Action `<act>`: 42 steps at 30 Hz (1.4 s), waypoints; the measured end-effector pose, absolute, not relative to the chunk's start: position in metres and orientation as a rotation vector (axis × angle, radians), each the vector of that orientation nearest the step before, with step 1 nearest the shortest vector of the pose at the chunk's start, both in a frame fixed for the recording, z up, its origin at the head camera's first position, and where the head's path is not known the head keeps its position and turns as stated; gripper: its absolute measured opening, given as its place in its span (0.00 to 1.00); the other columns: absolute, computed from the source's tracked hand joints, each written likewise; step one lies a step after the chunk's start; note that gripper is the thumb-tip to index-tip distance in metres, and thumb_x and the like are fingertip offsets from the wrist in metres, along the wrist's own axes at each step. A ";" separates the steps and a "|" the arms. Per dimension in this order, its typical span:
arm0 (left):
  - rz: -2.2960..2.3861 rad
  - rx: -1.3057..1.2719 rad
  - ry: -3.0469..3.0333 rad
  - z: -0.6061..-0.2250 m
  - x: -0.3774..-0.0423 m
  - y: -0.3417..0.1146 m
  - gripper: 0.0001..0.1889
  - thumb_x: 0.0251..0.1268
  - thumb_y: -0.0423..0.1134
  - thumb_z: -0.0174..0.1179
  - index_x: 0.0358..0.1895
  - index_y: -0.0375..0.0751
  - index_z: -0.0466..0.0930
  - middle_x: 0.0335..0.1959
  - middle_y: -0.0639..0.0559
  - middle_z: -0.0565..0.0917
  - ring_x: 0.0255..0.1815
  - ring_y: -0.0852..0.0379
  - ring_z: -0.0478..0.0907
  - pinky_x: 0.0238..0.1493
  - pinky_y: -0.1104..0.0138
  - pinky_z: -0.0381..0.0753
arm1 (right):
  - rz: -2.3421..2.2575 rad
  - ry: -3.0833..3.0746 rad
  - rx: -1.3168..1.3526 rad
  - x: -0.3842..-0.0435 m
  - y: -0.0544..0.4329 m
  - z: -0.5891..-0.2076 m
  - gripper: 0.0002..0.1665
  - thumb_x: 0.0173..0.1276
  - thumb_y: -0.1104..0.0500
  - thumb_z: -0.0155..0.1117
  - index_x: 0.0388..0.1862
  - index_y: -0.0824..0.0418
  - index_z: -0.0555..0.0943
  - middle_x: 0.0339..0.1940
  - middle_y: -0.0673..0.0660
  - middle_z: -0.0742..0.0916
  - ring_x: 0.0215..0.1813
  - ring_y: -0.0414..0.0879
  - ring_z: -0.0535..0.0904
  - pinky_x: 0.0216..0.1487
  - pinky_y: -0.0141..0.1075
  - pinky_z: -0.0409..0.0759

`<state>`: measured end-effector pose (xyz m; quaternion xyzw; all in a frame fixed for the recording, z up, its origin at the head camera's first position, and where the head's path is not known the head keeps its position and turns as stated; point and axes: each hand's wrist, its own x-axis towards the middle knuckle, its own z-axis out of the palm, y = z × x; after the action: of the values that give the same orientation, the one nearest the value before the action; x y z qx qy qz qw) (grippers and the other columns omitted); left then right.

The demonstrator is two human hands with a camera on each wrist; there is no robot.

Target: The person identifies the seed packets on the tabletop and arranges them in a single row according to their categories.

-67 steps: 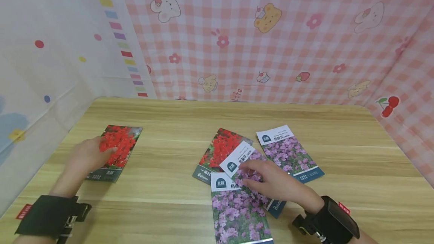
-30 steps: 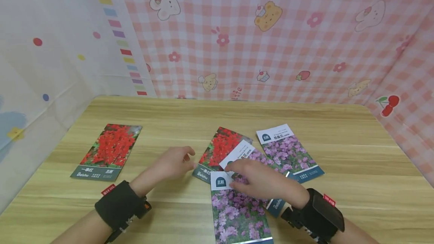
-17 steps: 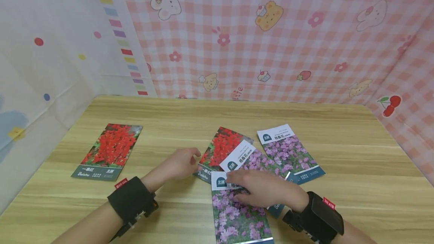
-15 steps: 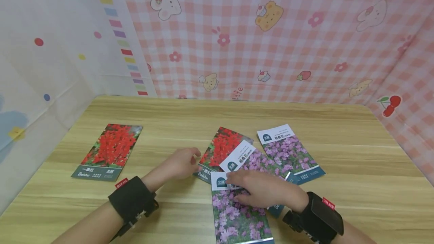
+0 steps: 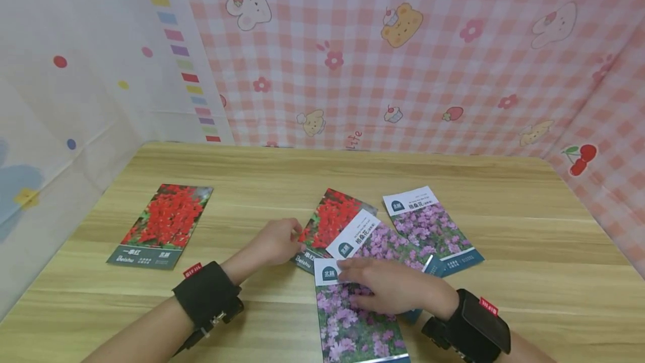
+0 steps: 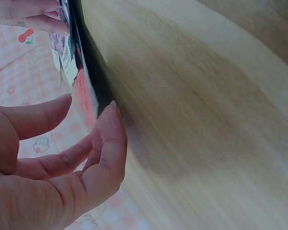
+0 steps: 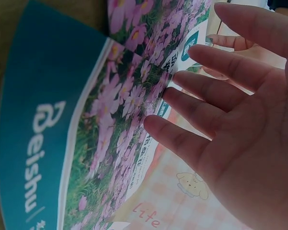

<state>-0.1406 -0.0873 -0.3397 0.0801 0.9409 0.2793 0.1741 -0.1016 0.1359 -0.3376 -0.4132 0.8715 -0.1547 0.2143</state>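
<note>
Several seed packets lie on the wooden table. In the head view, my left hand (image 5: 274,242) is at the left edge of a red-flower packet (image 5: 330,220). In the left wrist view, its fingertips (image 6: 113,106) are right at that packet's edge, with the thumb held apart. My right hand (image 5: 388,284), fingers spread and nearly straight, lies over the front purple-flower packet (image 5: 347,329) and the middle purple-flower packet (image 5: 385,237). That middle packet overlaps the red one, and my right hand hides part of both purple ones. The right wrist view shows the right fingertips (image 7: 156,123) against the packets.
Another red-flower packet (image 5: 168,214) lies alone on the left of the table (image 5: 242,184). A third purple-flower packet (image 5: 428,228) lies at the right, its lower part meeting the middle one. Pink checked cloth (image 5: 327,27) hangs behind the table.
My left hand has left the far-left red packet and moved right to the edge of the other red packet. My right hand has shifted slightly toward me, over the front packet's top.
</note>
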 end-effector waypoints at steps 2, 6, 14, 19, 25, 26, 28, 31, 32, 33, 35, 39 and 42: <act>0.801 0.212 2.676 -0.339 -0.141 -0.087 0.14 0.57 0.34 0.61 0.45 0.31 0.75 0.24 0.50 0.73 0.22 0.57 0.69 0.21 0.70 0.68 | -0.428 2.415 -1.153 -0.101 0.137 -0.338 0.22 0.65 0.56 0.58 0.57 0.61 0.74 0.65 0.57 0.71 0.65 0.52 0.64 0.61 0.46 0.65; 0.828 0.185 2.684 -0.340 -0.142 -0.086 0.12 0.57 0.33 0.61 0.43 0.31 0.76 0.22 0.50 0.73 0.21 0.57 0.69 0.19 0.71 0.67 | -0.433 2.407 -1.158 -0.101 0.137 -0.338 0.22 0.65 0.57 0.58 0.57 0.61 0.75 0.65 0.58 0.70 0.66 0.52 0.63 0.62 0.46 0.64; 0.896 0.193 2.722 -0.343 -0.142 -0.086 0.10 0.56 0.32 0.61 0.40 0.32 0.77 0.21 0.51 0.73 0.20 0.58 0.68 0.19 0.71 0.66 | -0.447 2.401 -1.155 -0.100 0.138 -0.338 0.21 0.65 0.57 0.59 0.56 0.62 0.75 0.65 0.58 0.70 0.67 0.52 0.62 0.64 0.46 0.62; 0.953 0.200 2.723 -0.344 -0.143 -0.085 0.08 0.55 0.31 0.61 0.38 0.33 0.77 0.21 0.51 0.73 0.20 0.58 0.69 0.19 0.71 0.67 | -0.462 2.402 -1.162 -0.099 0.139 -0.339 0.21 0.65 0.57 0.58 0.56 0.62 0.75 0.65 0.58 0.70 0.66 0.53 0.62 0.63 0.46 0.62; 1.015 0.215 2.698 -0.343 -0.144 -0.086 0.05 0.55 0.29 0.61 0.34 0.34 0.76 0.23 0.51 0.75 0.24 0.57 0.70 0.22 0.70 0.69 | -0.473 2.405 -1.173 -0.099 0.140 -0.339 0.21 0.65 0.58 0.59 0.56 0.62 0.75 0.65 0.59 0.70 0.66 0.52 0.62 0.63 0.45 0.62; 1.022 0.214 2.694 -0.342 -0.144 -0.087 0.04 0.55 0.29 0.60 0.34 0.34 0.76 0.23 0.51 0.75 0.24 0.57 0.70 0.23 0.70 0.70 | -0.475 2.405 -1.174 -0.099 0.140 -0.339 0.20 0.65 0.58 0.59 0.55 0.62 0.75 0.65 0.59 0.70 0.66 0.52 0.62 0.64 0.45 0.62; 1.038 0.212 2.683 -0.341 -0.144 -0.088 0.04 0.55 0.28 0.60 0.33 0.34 0.76 0.24 0.50 0.75 0.25 0.57 0.71 0.24 0.70 0.71 | -0.477 2.405 -1.176 -0.099 0.140 -0.339 0.20 0.65 0.58 0.59 0.55 0.62 0.75 0.65 0.59 0.70 0.66 0.52 0.63 0.64 0.45 0.62; 1.070 0.207 2.659 -0.338 -0.145 -0.089 0.03 0.55 0.27 0.59 0.32 0.35 0.75 0.25 0.50 0.75 0.26 0.56 0.71 0.24 0.69 0.71 | -0.483 2.403 -1.175 -0.099 0.141 -0.339 0.20 0.64 0.59 0.59 0.55 0.62 0.76 0.65 0.59 0.70 0.66 0.52 0.63 0.64 0.44 0.62; 1.083 0.210 2.655 -0.337 -0.145 -0.089 0.03 0.55 0.27 0.59 0.32 0.35 0.75 0.25 0.49 0.75 0.26 0.56 0.71 0.24 0.70 0.72 | -0.482 2.403 -1.176 -0.099 0.141 -0.339 0.20 0.64 0.59 0.59 0.55 0.62 0.76 0.65 0.59 0.70 0.66 0.52 0.63 0.64 0.44 0.62; 1.095 0.219 2.653 -0.335 -0.145 -0.090 0.03 0.55 0.27 0.59 0.32 0.34 0.75 0.26 0.49 0.76 0.26 0.56 0.71 0.24 0.70 0.71 | -0.482 2.402 -1.176 -0.099 0.141 -0.339 0.20 0.64 0.59 0.59 0.55 0.62 0.75 0.65 0.59 0.70 0.66 0.52 0.63 0.64 0.44 0.62; 1.112 0.242 2.654 -0.332 -0.145 -0.091 0.03 0.55 0.27 0.59 0.32 0.34 0.75 0.25 0.49 0.76 0.26 0.56 0.71 0.23 0.70 0.71 | -0.484 2.398 -1.182 -0.099 0.142 -0.340 0.20 0.64 0.59 0.59 0.55 0.62 0.75 0.65 0.59 0.70 0.66 0.51 0.63 0.64 0.44 0.62; 1.144 0.246 2.647 -0.325 -0.146 -0.095 0.03 0.55 0.28 0.60 0.32 0.34 0.75 0.25 0.49 0.76 0.25 0.56 0.71 0.22 0.70 0.70 | -0.485 2.398 -1.194 -0.099 0.143 -0.340 0.20 0.65 0.59 0.59 0.56 0.62 0.75 0.65 0.59 0.70 0.66 0.51 0.63 0.64 0.44 0.62; 1.164 0.213 2.627 -0.321 -0.147 -0.099 0.04 0.56 0.29 0.59 0.33 0.34 0.74 0.25 0.49 0.77 0.25 0.57 0.72 0.22 0.70 0.71 | -0.489 2.401 -1.190 -0.099 0.143 -0.340 0.21 0.65 0.58 0.59 0.56 0.62 0.75 0.65 0.59 0.70 0.66 0.51 0.63 0.64 0.44 0.62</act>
<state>-0.1471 -0.0992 -0.3213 0.0734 0.9040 0.4006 0.1300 -0.0986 0.1433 -0.3395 -0.4272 0.8623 -0.1758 0.2074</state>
